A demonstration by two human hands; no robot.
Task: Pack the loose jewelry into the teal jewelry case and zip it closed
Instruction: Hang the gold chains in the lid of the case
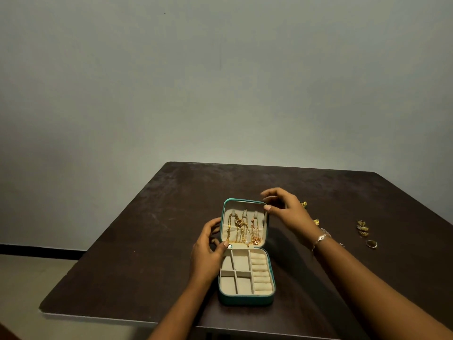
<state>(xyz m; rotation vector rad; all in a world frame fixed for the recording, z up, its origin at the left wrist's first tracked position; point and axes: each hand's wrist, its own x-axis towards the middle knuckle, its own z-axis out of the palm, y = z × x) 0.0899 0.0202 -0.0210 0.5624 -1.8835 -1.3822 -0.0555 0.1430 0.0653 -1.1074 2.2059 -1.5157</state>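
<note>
The teal jewelry case (245, 300) lies open near the middle of the dark brown counter (147, 241), a little toward the person's side. Its base is flat on the surface and its lid (244, 207) is raised at the far side, leaning slightly back. Several gold necklaces (241, 229) hang side by side down the lid's cream lining, their lower ends gathered near the hinge. The base is split into cream compartments on the left, with a column of ring rolls (261, 272) along its right side; nothing shows in the compartments or rolls.

Both hands are on the lid, one at each side. The left hand (206, 251) is at the lid's lower left edge: its thumb lies against the hinge corner and its fingers curl round the outer edge, though how firmly they touch it is hard to make out. The right hand (285, 209) pinches the lid's upper right corner between thumb and curled fingers. A thin bracelet (321, 238) sits on the right wrist.

Loose pieces lie on the counter to the right of the case. Two small gold earrings (304, 204) are just beyond the right hand and wrist, a cluster of gold rings (362, 228) is well apart from the case, and a single ring (371, 244) lies just nearer than that cluster.

A plain grey wall (220, 82) stands behind the counter.
</note>
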